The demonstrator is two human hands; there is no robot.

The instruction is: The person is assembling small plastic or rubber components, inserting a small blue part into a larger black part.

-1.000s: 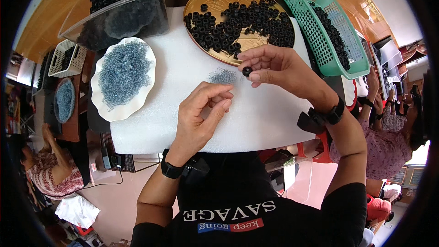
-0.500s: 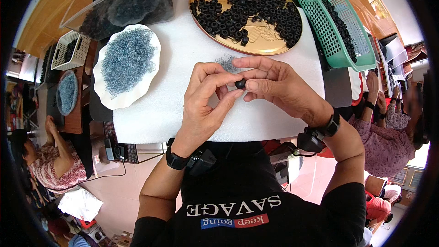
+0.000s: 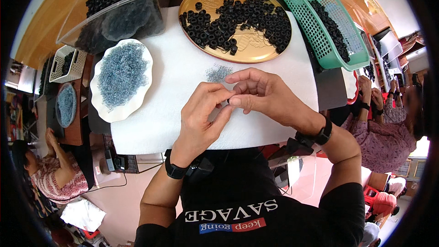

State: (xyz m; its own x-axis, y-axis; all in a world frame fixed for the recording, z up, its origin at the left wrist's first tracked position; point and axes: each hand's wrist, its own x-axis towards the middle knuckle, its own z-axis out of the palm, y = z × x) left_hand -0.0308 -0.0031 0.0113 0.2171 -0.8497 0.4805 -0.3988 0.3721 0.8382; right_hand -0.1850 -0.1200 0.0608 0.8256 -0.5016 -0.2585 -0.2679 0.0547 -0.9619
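Observation:
Over the white foam sheet (image 3: 169, 123), my two hands meet at the fingertips. Thumb and fingers of my left hand (image 3: 199, 114) are pinched on a small black ring-shaped piece (image 3: 224, 103), mostly hidden now. My right hand (image 3: 270, 96) presses its thumb and forefinger to the same spot, other fingers curled above. Just beyond lies a small heap of tiny clear bluish rings (image 3: 218, 73). More such rings fill a white scalloped plate (image 3: 115, 115) on the left. Behind the hands, a round gold tray (image 3: 254, 48) bears many black ring-shaped pieces.
A clear plastic box (image 3: 157, 18) of black pieces stands at far left, a green perforated basket (image 3: 304, 23) with more at far right. Beyond the left edge are a cream basket (image 3: 57, 71) and a seated person (image 3: 59, 169). Another person (image 3: 379, 142) works at right.
Both hands have shifted slightly left and closed further around the black piece, which showed plainly before and is now nearly covered. The whole view has shifted a little.

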